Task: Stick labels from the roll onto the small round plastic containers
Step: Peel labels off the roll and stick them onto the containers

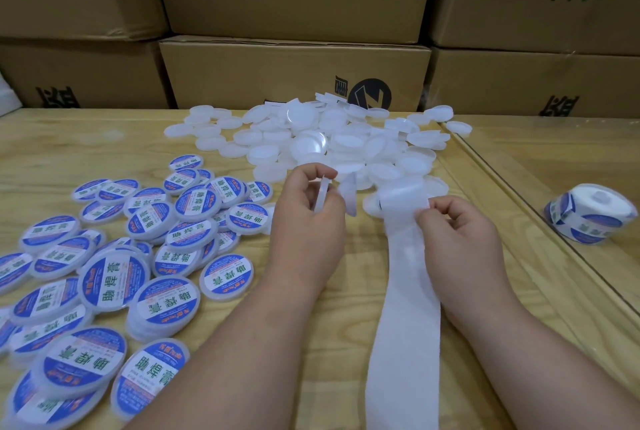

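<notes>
Labelled containers (104,284) lie nearest, heaped at lower left of the desk (519,256): round white plastic tubs with blue-and-white printed labels facing up, many overlapping. Backing strip (405,325), white and bare of labels, runs from the bottom edge up the middle of the desk between both forearms.

Left hand (308,222): grip pinching one plain container (323,194), held on edge between thumb and curled fingers, above the desk. A blurred white-and-pale-blue piece (349,197) sits just right of it, between the two hands; cannot tell whether it is a label.

Right hand (457,239): fingers curled, grip pinching the upper end of the backing strip, where the strip bends over near the fingertips.

Unlabelled containers (311,139): large loose pile of plain white pieces at centre back, beyond both hands, reaching the base of the cardboard boxes (294,73). Boxes are stacked in two rows behind the desk, black printing on the sides.

Label roll (588,215): at right, well apart from the hands, beyond a seam in the desk surface, blue labels on its outer wrap.
</notes>
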A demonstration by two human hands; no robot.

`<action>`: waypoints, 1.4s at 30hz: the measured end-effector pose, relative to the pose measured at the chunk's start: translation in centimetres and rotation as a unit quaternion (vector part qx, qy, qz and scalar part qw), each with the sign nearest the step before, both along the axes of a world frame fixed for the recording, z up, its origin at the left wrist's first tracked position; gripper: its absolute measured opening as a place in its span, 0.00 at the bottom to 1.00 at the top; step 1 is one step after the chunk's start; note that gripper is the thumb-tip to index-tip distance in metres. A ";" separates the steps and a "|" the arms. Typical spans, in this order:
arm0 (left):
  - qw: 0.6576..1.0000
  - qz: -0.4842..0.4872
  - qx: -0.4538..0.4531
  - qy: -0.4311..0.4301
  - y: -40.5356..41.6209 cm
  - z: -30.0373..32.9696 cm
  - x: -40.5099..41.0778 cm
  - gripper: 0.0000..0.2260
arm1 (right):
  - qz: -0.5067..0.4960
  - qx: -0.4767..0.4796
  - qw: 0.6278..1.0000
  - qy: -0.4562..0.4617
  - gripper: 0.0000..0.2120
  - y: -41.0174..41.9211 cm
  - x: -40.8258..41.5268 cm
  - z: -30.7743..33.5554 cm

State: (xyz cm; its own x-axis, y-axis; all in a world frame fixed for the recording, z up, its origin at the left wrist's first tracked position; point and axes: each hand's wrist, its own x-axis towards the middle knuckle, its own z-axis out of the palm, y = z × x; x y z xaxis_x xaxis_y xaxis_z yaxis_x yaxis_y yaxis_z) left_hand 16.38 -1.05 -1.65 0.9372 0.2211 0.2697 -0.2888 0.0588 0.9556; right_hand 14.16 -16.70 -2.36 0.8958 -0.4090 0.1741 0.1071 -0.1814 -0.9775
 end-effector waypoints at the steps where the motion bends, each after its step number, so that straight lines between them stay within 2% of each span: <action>1: 1.000 -0.002 0.003 0.003 0.0 0.0 0.0 0.14 | -0.002 0.002 1.000 -0.003 0.06 0.1 0.0 0.0; 4: 1.000 -0.015 0.021 0.014 0.1 0.0 -0.1 0.15 | -0.006 -0.008 0.999 -0.037 0.14 0.3 -0.2 0.2; 6: 0.999 -0.026 0.030 0.022 0.1 0.1 -0.2 0.15 | 0.005 -0.058 0.995 -0.085 0.20 0.4 -0.5 0.6; 9: 0.998 -0.036 0.046 0.029 0.0 0.2 -0.4 0.13 | 0.035 -0.138 0.982 -0.126 0.22 0.6 -0.8 0.8; 13: 0.995 -0.048 0.077 0.030 -0.2 0.2 -0.4 0.11 | 0.075 -0.196 0.970 -0.123 0.24 0.9 -1.0 0.6; 18: 0.992 -0.075 0.094 0.038 -0.3 0.0 -0.5 0.12 | 0.079 -0.212 0.967 -0.120 0.23 1.1 -1.3 0.9; 23: 0.993 -0.076 0.082 0.038 -0.3 0.0 -0.5 0.12 | 0.061 -0.175 0.977 -0.109 0.17 1.2 -1.3 1.0; 29: 0.992 -0.084 0.082 0.040 -0.2 0.1 -0.6 0.12 | 0.059 -0.176 0.976 -0.118 0.20 1.2 -1.3 1.2; 35: 0.993 -0.074 0.092 0.031 -0.1 0.0 -0.6 0.10 | 0.055 -0.160 0.980 -0.104 0.15 1.3 -1.4 1.3; 39: 0.996 -0.087 0.020 -0.004 0.0 0.4 -0.8 0.05 | 0.051 -0.138 0.985 -0.093 0.12 1.2 -1.4 1.3; 42: 0.987 -0.131 -0.087 -0.017 0.1 0.7 -1.0 0.13 | 0.054 -0.116 0.987 -0.098 0.09 1.0 -1.5 1.3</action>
State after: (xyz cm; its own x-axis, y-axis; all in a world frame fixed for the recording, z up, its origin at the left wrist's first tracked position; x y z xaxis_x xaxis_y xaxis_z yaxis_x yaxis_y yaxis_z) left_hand 15.38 -0.96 -0.98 0.9592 0.0181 0.2821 -0.2745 0.2977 0.9143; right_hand 12.70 -15.66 -1.03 0.8716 -0.2413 0.4268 0.3216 -0.3757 -0.8692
